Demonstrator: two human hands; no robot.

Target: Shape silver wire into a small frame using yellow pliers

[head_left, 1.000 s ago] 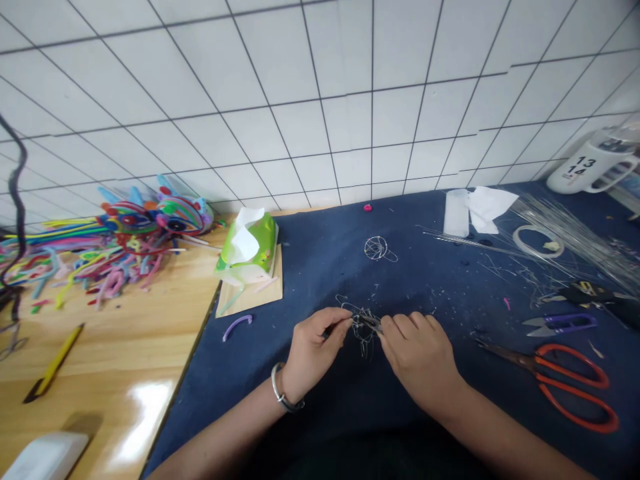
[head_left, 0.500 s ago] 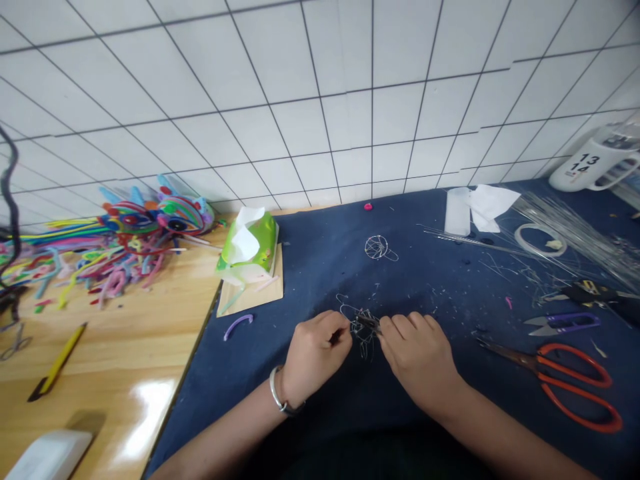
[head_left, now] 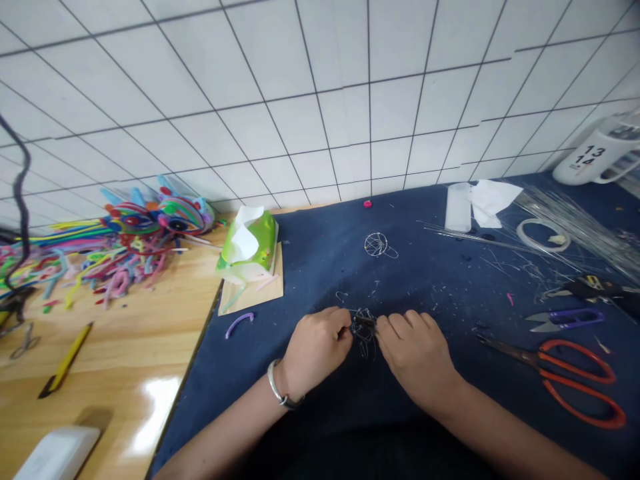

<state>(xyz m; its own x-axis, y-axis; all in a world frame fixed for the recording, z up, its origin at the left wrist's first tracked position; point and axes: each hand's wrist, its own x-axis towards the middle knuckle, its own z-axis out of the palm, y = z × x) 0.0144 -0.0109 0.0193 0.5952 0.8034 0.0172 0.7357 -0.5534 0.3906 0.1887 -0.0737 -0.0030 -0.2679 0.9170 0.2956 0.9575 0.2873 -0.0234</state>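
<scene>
Between my hands is a small openwork tangle of thin silvery wire (head_left: 365, 347). My left hand (head_left: 320, 343), with a silver bangle at its wrist, is closed and pinches the wire at its left side. A pair of dark-jawed pliers (head_left: 364, 321) reaches into the wire from the right. My right hand (head_left: 415, 353) is closed round the pliers, and their handles are hidden under its fingers. Farther back on the dark blue cloth lies a round wire frame (head_left: 376, 245) with a small loop at its right.
Orange-handled scissors (head_left: 575, 380), purple snips (head_left: 567, 319) and cutters (head_left: 595, 288) lie at right, below straight wires (head_left: 585, 220) and a white coil (head_left: 543, 235). A green tissue pack (head_left: 257, 243), yellow cutter knife (head_left: 70, 360) and colourful pipe cleaners (head_left: 115, 277) are at left. A tiled wall stands behind.
The view has shifted slightly. My hands stay close together at the wire, and the wire end that looped up above my left fingers now lies lower, near the pliers.
</scene>
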